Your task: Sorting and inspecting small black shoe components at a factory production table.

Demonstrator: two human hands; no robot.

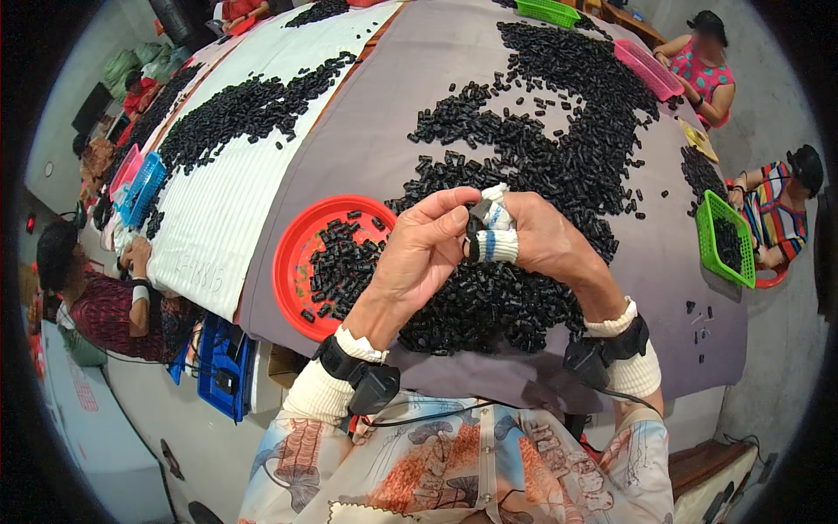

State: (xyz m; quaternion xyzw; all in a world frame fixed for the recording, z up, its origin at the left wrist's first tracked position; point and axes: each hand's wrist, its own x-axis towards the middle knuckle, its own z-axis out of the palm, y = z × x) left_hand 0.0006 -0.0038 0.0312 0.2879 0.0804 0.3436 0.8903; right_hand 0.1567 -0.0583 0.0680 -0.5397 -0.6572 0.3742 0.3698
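Above the near end of a large pile of small black cylindrical parts [515,319], my two hands meet. My left hand [415,253] pinches with thumb and forefinger at a small black part [478,212]. My right hand [546,229] is curled closed on the other side of that part, its fingers wrapped in white bands with blue stripes. Most of the held part is hidden by fingers. To the left of my left hand lies a round red tray [286,262], partly filled with similar black parts.
Grey cloth [349,131] covers my table; a white-clothed table [236,192] with more black parts adjoins it. Green [709,240], pink [648,70] and blue [144,188] baskets stand around. Several people sit along the edges. Cables run from black devices on my wrists.
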